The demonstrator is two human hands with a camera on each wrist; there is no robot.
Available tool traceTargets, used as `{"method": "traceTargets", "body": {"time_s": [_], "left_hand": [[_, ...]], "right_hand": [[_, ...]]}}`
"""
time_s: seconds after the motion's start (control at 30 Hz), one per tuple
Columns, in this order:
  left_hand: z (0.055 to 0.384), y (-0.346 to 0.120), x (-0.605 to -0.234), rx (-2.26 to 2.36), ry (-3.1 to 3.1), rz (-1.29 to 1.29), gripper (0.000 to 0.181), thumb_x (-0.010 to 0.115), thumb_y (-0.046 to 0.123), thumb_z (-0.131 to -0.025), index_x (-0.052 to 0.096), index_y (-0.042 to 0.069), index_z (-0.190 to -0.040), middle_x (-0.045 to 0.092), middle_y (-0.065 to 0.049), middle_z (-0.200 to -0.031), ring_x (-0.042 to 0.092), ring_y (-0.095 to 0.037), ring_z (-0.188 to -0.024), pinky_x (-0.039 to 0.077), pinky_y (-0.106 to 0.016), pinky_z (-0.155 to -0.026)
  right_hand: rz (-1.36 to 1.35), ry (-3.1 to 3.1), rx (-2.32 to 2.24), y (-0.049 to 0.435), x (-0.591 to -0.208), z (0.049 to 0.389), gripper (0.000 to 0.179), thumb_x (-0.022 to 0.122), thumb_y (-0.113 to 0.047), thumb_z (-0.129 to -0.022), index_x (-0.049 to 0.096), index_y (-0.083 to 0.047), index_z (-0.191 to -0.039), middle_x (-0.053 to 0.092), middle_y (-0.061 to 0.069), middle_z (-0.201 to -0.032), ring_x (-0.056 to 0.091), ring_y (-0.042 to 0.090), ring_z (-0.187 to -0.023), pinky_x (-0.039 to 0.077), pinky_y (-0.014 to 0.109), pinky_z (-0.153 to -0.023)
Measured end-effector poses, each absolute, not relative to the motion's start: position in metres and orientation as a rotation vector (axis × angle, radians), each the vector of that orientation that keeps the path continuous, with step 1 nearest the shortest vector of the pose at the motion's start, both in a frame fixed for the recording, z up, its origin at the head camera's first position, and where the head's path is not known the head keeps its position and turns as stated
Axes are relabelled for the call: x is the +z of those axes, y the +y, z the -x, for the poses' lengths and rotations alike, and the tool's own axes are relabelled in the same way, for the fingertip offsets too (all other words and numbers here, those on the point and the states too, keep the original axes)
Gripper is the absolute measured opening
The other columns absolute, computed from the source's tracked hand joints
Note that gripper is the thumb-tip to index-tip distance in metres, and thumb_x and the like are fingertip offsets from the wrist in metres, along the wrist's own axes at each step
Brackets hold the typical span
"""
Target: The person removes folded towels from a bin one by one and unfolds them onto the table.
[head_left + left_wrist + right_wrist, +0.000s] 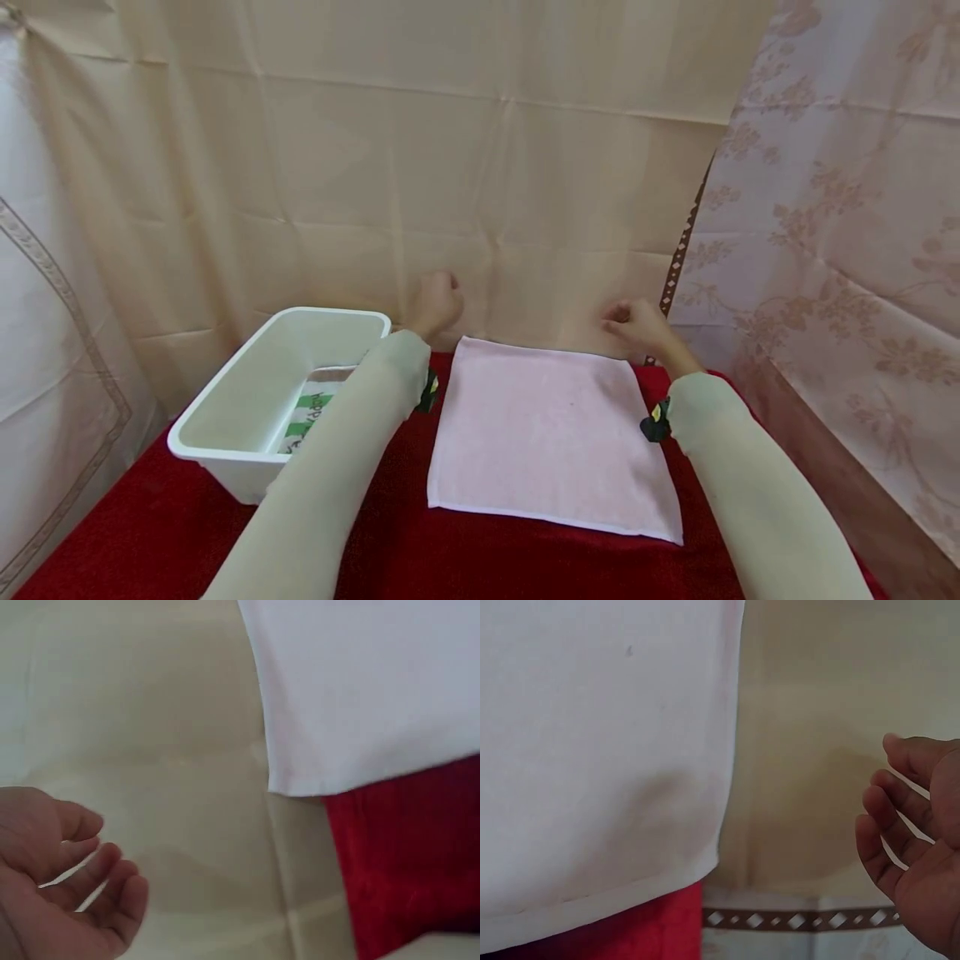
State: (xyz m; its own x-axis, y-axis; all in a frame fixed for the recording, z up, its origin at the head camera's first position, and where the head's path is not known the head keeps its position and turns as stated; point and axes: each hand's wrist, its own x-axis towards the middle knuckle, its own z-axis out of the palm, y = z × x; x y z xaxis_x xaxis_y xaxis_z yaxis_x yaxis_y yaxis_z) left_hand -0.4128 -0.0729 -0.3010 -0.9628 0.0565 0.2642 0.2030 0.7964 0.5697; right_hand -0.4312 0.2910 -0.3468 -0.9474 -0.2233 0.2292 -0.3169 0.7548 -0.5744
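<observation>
Towel laid flat at the far edge of the surface

Pale pink towel [551, 442] with a whitish hem, spread flat on the red-covered surface [397, 533], its far side reaching a little past the far edge, its near right corner toward the right edge. On the towel, a small dark speck [572, 404].

Near the towel's far left corner, a released left hand [437, 304], raised, fingers loosely bent, apart from the towel. Near the far right corner, a released right hand [637, 325], likewise raised and apart, thumb and fingers loosely bent.

Toward the surface's far left corner, a white bin [242, 479], partly behind the left sleeve [322, 492]. Inside, on the bottom, a green-and-white striped item [303, 417] with dark lettering, perhaps "HOPPY" or "HAPPY", partly covered and too small to settle.

On each wrist, a dark band [657, 423] with a small yellow mark, unreadable. Beyond the far edge, a creased beige curtain [487, 192]; beyond the right edge, a flowered curtain [840, 208].
</observation>
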Motion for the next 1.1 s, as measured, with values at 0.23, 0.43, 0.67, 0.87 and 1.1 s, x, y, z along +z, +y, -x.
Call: {"method": "traceTargets", "body": {"time_s": [0.23,0.43,0.67,0.87,1.1], "left_hand": [[0.404,-0.089,-0.288,-0.776,-2.940,0.286,0.008,0.049,0.003,-0.091,0.057,0.002,-0.089,0.049,-0.008,-0.081,0.041,-0.019,-0.072,0.039,-0.032,-0.060],[0.389,-0.100,-0.278,-0.786,-3.036,0.282,0.023,0.051,0.009,-0.095,0.058,-0.002,-0.115,0.056,-0.013,-0.101,0.048,-0.022,-0.084,0.047,-0.036,-0.075],[0.378,-0.107,-0.265,-0.706,-3.038,0.390,0.043,0.051,0.011,-0.096,0.052,-0.008,-0.134,0.058,-0.023,-0.132,0.057,-0.034,-0.116,0.048,-0.047,-0.102],[0.362,-0.117,-0.266,-0.579,-2.969,0.515,0.035,0.056,0.009,-0.093,0.062,-0.010,-0.121,0.066,-0.024,-0.116,0.063,-0.033,-0.101,0.054,-0.048,-0.091],[0.339,-0.134,-0.271,-0.516,-2.974,0.524,0.038,0.057,0.014,-0.093,0.063,-0.007,-0.124,0.067,-0.022,-0.117,0.064,-0.032,-0.101,0.055,-0.048,-0.089]], "right_hand": [[-0.565,-2.806,0.979,0.266,-0.336,0.432,0.015,0.067,-0.005,-0.097,0.069,0.007,-0.107,0.072,0.021,-0.102,0.066,0.031,-0.092,0.054,0.032,-0.079],[-0.611,-2.866,1.012,0.244,-0.327,0.431,0.019,0.066,-0.009,-0.100,0.067,0.005,-0.112,0.070,0.019,-0.106,0.065,0.039,-0.100,0.056,0.041,-0.086],[-0.762,-2.846,0.970,0.219,-0.317,0.432,0.013,0.067,-0.007,-0.098,0.068,0.003,-0.105,0.070,0.020,-0.099,0.064,0.028,-0.086,0.054,0.034,-0.075],[-0.933,-2.790,0.912,0.192,-0.313,0.429,0.008,0.071,-0.006,-0.095,0.069,0.001,-0.097,0.066,0.007,-0.081,0.057,0.019,-0.072,0.049,0.029,-0.065],[-1.038,-2.778,0.749,0.163,-0.305,0.421,0.008,0.073,-0.013,-0.094,0.072,-0.005,-0.098,0.067,0.002,-0.081,0.058,0.018,-0.072,0.051,0.032,-0.066]]}}
